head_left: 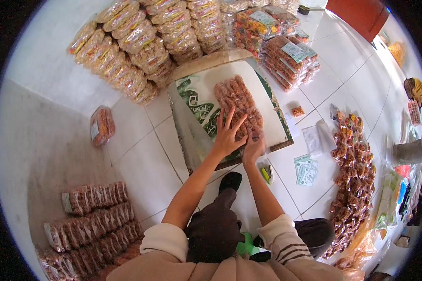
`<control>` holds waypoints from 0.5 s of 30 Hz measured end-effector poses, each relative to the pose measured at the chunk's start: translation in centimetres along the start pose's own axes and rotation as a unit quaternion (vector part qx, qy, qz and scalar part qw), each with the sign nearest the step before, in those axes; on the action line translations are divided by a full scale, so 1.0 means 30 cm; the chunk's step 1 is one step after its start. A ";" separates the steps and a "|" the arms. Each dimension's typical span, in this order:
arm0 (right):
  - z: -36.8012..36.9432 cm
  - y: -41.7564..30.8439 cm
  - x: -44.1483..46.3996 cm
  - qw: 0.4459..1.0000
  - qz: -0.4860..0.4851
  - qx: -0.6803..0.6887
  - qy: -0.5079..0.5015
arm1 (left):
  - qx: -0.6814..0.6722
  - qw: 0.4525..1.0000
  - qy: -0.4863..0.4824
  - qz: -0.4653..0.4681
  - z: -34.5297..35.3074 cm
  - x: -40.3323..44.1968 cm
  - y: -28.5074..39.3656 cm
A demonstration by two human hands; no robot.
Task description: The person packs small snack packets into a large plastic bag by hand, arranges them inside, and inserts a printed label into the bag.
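Note:
A clear plastic bag packed with small reddish-brown snack pieces (237, 93) lies on a low board-like table (272, 124) with a white and green printed cover. My left hand (228, 136) rests on the near half of the bag, its fingers spread over the plastic. At the bag's near end, my right hand (253, 146) has its fingers closed on the plastic; its fingertips are partly hidden. A green stapler (267, 174) lies on the floor just below the table's near edge.
Stacked snack packs (131, 42) stand behind the table, with labelled bags (290, 58) at back right. Printed labels (305, 171), empty plastic bags (318, 139) and a long row of small packets (351, 187) lie right. More packed bags (91, 222) lie lower left.

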State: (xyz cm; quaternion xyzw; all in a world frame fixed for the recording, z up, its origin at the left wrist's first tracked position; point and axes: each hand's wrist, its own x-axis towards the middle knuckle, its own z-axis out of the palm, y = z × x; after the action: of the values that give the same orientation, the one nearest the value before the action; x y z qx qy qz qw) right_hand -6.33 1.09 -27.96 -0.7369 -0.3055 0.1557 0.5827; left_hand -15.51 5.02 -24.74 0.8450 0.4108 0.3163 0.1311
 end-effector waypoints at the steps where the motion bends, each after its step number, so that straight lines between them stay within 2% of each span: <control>1: -0.003 -0.006 0.000 1.000 0.000 0.001 0.000 | 0.001 1.000 0.000 0.000 -0.006 -0.001 0.001; 3: -0.012 -0.021 0.006 0.997 0.027 0.063 -0.033 | 0.032 0.999 -0.030 0.002 -0.016 -0.001 0.002; 7: -0.038 -0.021 0.007 0.998 0.017 0.027 -0.050 | 0.037 0.999 -0.021 0.001 -0.013 0.000 0.006; 9: -0.046 0.001 0.015 0.996 -0.050 -0.015 -0.076 | 0.044 0.999 -0.024 -0.003 -0.009 -0.003 0.012; 13: -0.060 0.024 0.032 0.989 -0.124 0.011 -0.084 | 0.042 0.999 -0.017 -0.020 -0.001 -0.005 0.023; 15: -0.096 0.039 0.038 0.977 -0.094 -0.050 -0.184 | 0.039 0.998 -0.010 -0.043 -0.003 0.006 0.039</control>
State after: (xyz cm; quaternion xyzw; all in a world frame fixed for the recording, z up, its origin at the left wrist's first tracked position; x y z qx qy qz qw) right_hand -3.47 -0.54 -28.14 -0.6918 -0.4825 0.2181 0.4909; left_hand -14.78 4.40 -24.02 0.8343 0.4572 0.2854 0.1156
